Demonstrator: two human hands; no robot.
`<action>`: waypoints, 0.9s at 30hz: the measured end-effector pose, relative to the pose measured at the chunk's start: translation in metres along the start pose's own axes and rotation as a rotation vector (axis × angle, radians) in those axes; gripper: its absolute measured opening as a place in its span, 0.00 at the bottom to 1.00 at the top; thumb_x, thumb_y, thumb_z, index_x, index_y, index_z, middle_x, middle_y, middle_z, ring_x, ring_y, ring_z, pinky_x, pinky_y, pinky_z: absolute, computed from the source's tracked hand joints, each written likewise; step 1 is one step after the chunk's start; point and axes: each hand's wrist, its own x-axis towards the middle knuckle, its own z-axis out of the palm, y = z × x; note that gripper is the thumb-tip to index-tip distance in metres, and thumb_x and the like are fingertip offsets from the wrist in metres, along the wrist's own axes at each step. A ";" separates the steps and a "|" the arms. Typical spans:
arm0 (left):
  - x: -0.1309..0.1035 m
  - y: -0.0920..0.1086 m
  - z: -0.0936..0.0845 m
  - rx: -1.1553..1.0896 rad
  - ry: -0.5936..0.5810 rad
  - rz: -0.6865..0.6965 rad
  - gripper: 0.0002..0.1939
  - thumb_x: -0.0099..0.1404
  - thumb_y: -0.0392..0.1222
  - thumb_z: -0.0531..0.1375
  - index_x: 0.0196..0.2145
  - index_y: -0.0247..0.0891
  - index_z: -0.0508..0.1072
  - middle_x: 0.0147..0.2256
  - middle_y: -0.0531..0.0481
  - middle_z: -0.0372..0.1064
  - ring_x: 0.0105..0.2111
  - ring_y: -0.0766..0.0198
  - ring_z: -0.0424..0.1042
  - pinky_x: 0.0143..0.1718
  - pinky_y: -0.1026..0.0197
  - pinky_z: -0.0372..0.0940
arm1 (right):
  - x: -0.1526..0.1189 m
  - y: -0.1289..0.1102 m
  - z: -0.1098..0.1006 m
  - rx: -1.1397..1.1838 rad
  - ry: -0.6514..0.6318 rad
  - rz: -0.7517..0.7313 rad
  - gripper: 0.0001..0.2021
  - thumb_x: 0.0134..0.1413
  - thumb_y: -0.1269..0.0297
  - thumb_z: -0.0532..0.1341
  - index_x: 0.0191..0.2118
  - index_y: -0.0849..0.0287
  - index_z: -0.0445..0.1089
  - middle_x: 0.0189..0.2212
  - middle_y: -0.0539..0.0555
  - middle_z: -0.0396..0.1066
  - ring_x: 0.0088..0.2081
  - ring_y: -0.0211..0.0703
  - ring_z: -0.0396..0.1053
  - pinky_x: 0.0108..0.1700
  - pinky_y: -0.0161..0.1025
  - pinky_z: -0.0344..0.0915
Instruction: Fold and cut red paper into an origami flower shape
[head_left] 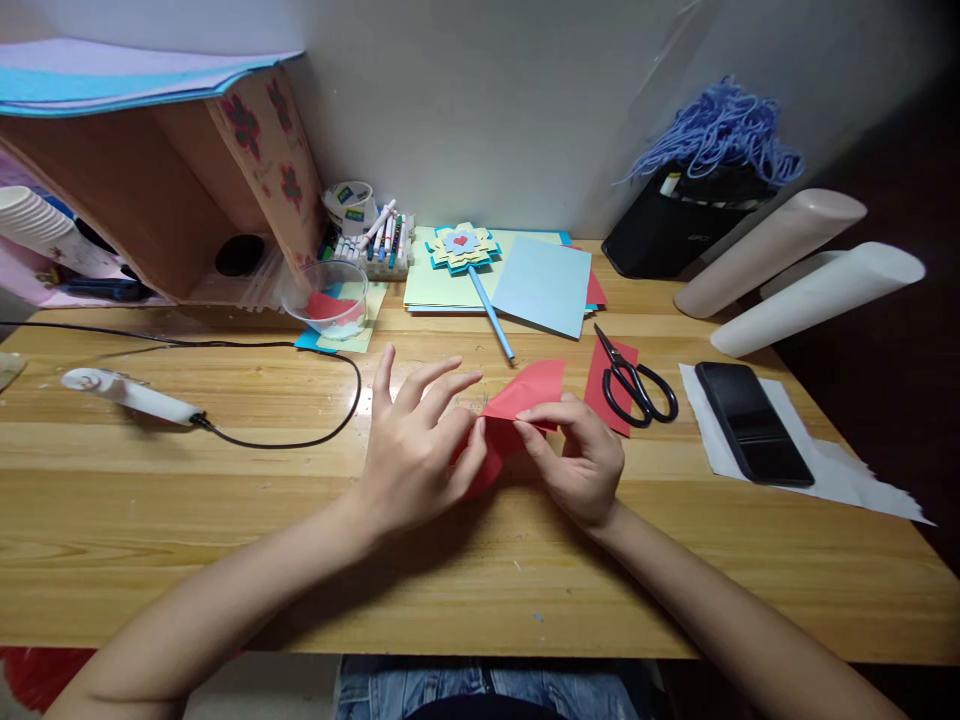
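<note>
Both hands pinch a sheet of red paper (532, 390) above the middle of the wooden table. My left hand (420, 450) grips its left part between thumb and index finger, with the other fingers spread upward. On the right, my right hand (577, 455) pinches the paper's edge between thumb and index finger. The paper is bent, and part of it hangs below my left hand. Black-handled scissors (637, 385) lie to the right, on another red piece (600, 385). Behind the hands rests a layered paper flower (461, 243) on a blue stick (491, 315).
A white glue gun (131, 393) with a black cord lies left. Behind are a plastic cup (326, 300), markers (382, 240), a blue sheet (544, 285) and a cardboard box (262, 170). A phone (752, 423), paper rolls (817, 295) and a black bin (660, 225) stand or lie right.
</note>
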 end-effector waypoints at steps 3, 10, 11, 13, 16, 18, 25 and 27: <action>-0.001 -0.001 0.001 0.017 0.026 0.020 0.06 0.59 0.33 0.57 0.26 0.40 0.70 0.45 0.50 0.73 0.50 0.55 0.67 0.60 0.35 0.39 | -0.004 -0.001 0.000 -0.019 -0.009 0.007 0.08 0.48 0.71 0.65 0.36 0.52 0.71 0.27 0.50 0.74 0.27 0.40 0.69 0.30 0.38 0.67; -0.002 -0.002 0.000 -0.024 0.045 -0.019 0.06 0.58 0.33 0.57 0.29 0.41 0.72 0.47 0.49 0.72 0.51 0.55 0.66 0.61 0.34 0.38 | -0.002 -0.001 0.000 -0.031 0.000 -0.004 0.08 0.49 0.71 0.64 0.36 0.52 0.73 0.27 0.50 0.76 0.26 0.40 0.71 0.29 0.39 0.68; -0.002 -0.001 0.000 -0.027 0.055 -0.023 0.06 0.58 0.33 0.58 0.29 0.42 0.72 0.48 0.49 0.71 0.51 0.55 0.66 0.61 0.35 0.38 | -0.002 -0.002 0.000 -0.034 -0.006 -0.014 0.09 0.48 0.72 0.64 0.36 0.52 0.73 0.27 0.50 0.76 0.26 0.40 0.71 0.30 0.38 0.68; -0.002 -0.001 -0.001 -0.024 0.077 -0.029 0.06 0.58 0.33 0.58 0.30 0.42 0.72 0.48 0.50 0.71 0.51 0.55 0.66 0.60 0.35 0.40 | -0.001 -0.003 0.000 -0.044 -0.011 -0.031 0.10 0.48 0.73 0.64 0.36 0.51 0.73 0.27 0.50 0.76 0.26 0.39 0.71 0.29 0.38 0.68; -0.002 0.000 -0.001 -0.011 0.105 -0.058 0.04 0.58 0.35 0.59 0.30 0.43 0.72 0.47 0.50 0.71 0.50 0.55 0.66 0.59 0.36 0.43 | -0.003 -0.002 0.000 -0.050 0.005 -0.018 0.10 0.47 0.73 0.64 0.36 0.53 0.72 0.27 0.49 0.75 0.26 0.39 0.71 0.29 0.37 0.68; -0.001 0.001 -0.002 -0.010 0.130 -0.083 0.03 0.57 0.35 0.60 0.28 0.42 0.72 0.46 0.50 0.72 0.49 0.55 0.67 0.59 0.36 0.44 | -0.004 -0.001 0.001 -0.030 0.041 0.002 0.09 0.46 0.72 0.65 0.35 0.54 0.72 0.26 0.49 0.74 0.26 0.39 0.71 0.27 0.36 0.67; 0.000 0.001 -0.003 -0.044 0.142 -0.118 0.06 0.57 0.36 0.61 0.23 0.41 0.69 0.42 0.51 0.74 0.48 0.57 0.68 0.58 0.39 0.47 | -0.006 0.005 0.003 0.066 0.121 0.084 0.07 0.42 0.70 0.69 0.29 0.54 0.71 0.23 0.48 0.72 0.24 0.39 0.70 0.26 0.36 0.68; 0.000 0.002 -0.003 -0.062 0.128 -0.125 0.06 0.58 0.36 0.60 0.23 0.41 0.69 0.42 0.52 0.74 0.48 0.57 0.67 0.59 0.39 0.46 | -0.003 0.004 0.002 0.094 0.116 0.148 0.06 0.43 0.69 0.69 0.28 0.54 0.71 0.23 0.49 0.72 0.25 0.39 0.71 0.28 0.36 0.69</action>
